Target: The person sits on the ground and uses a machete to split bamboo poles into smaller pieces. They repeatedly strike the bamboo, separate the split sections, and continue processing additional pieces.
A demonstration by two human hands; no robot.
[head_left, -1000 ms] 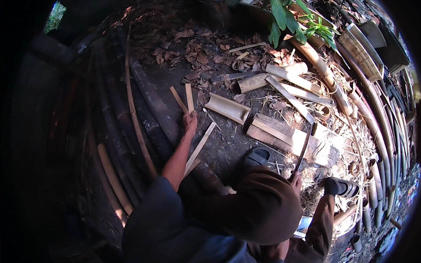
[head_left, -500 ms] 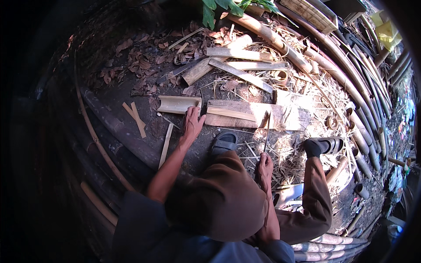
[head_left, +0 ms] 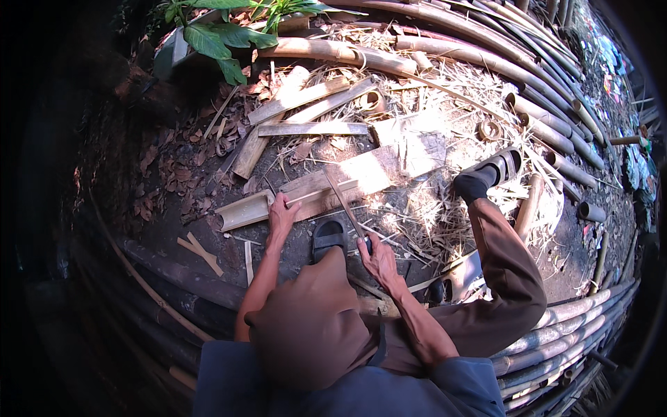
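Observation:
A pale split bamboo strip [head_left: 321, 194] lies along a thick wooden board [head_left: 375, 171] on the ground. At its left end my left hand [head_left: 281, 214] is closed, fingers pinching the strip. My right hand [head_left: 379, 263] wraps round the dark handle of a long narrow knife [head_left: 345, 204]. The blade slants up and to the left, crossing over the strip and the board; whether it touches the strip I cannot tell. Just left of my left hand sits a half-round bamboo piece [head_left: 243, 211], hollow side up.
Behind the board lie several split bamboo pieces [head_left: 314, 128] among shavings and dry leaves. Long bamboo poles [head_left: 479, 59] curve round the far and right sides; more poles [head_left: 577, 316] lie at lower right. Two crossed strips [head_left: 200, 253] rest at left. My sandalled foot [head_left: 328, 238] stands before the board.
The whole view has turned. My left hand, formerly by the half-round bamboo, now grips the strip's end. My right hand has brought the knife leftward, so its blade crosses the strip.

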